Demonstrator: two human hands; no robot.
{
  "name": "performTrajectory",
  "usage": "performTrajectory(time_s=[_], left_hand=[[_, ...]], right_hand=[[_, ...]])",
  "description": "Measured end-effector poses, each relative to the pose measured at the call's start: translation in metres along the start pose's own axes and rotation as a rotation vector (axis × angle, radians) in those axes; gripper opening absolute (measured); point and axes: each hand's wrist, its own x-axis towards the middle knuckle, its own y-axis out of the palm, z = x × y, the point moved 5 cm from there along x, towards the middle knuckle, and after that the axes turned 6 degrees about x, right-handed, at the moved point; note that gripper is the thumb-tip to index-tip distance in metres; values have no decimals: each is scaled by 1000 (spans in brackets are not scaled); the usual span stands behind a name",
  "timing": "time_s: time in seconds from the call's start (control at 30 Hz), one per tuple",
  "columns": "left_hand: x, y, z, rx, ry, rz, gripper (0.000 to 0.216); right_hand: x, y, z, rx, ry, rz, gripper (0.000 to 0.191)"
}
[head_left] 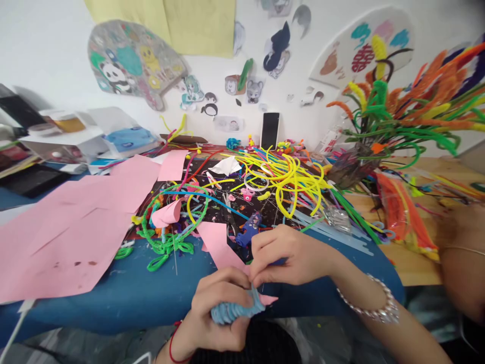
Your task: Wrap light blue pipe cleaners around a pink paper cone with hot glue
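My left hand [220,306] is wrapped round a light-blue coiled pipe-cleaner piece [226,313], low over the near edge of the table. A pointed pink bit [269,300] sticks out at the coil's right end. Just above that end, my right hand [284,255] pinches a thin light-blue strand [254,290] that rises from the coil; the fingertips partly hide it. Behind the hands lie a strip of pink paper [217,242] and a dark-blue tube-like object [248,230]. The right hand's fingers are bent and closed.
Pink paper sheets [76,237] cover the table's left side. Yellow pipe cleaners [291,172] tangle at the back, green ones [162,247] at centre left. A phone [270,130] leans on the wall. Pipe cleaners [409,111] fill a vase at right, near another person's arm [464,258].
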Motion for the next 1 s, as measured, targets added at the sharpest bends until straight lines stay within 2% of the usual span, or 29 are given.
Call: performTrajectory(time_s=[0.1,0.17,0.27,0.33,0.47,0.57,0.67,0.77,1.0], left_hand=[[-4,-2,9,-86,-52,-139,25],[-11,-2,18,-190,-142,-238,24],[-25,5,32,-311,-287,-317,21],[-32,10,40,-382,-358,-350,23],[-33,16,47,-581,-464,-448,35],[-27,19,47,-777,-580,-542,28],[-27,26,45,-1057,-713,-611,23],[-30,32,42,-1192,-686,-581,31],[-27,38,44,-1124,-626,-541,31]], right_hand=[[-2,6,-11,103,-15,-89,29],[-4,8,-15,121,-24,-151,30],[-8,11,-18,77,-14,-218,32],[-11,15,-16,-24,-14,-249,31],[-13,29,-1,-383,-52,-256,36],[-13,44,7,-583,-46,-251,41],[-14,54,14,-691,-41,-368,33],[-14,62,22,-691,-59,-480,29],[-9,67,42,-643,-16,-585,30]])
